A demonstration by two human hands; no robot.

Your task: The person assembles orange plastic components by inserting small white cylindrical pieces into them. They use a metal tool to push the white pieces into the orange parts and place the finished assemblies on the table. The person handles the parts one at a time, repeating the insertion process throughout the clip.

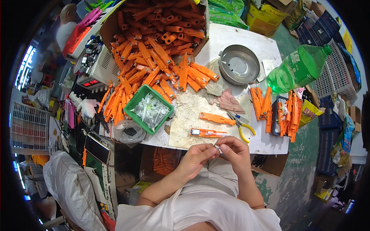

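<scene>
My left hand [200, 157] and my right hand [233, 151] meet just off the table's near edge. Their fingertips pinch a small white piece [217, 147] between them, too small to name more exactly. Just beyond them lies an orange plastic shell half [208, 133] with white and dark parts set inside it. Farther back, a second orange shell half [217, 118] lies alone. Pliers with yellow handles [243, 129] rest to the right of both shells.
Orange shells [150, 57] spill from a carton at the back left. A green basket [133, 112] holds white plastic parts. A metal bowl [239, 61], a green bottle [295, 69] and more orange shells [295, 111] stand on the right. Pink cloth [230, 101] lies mid-table.
</scene>
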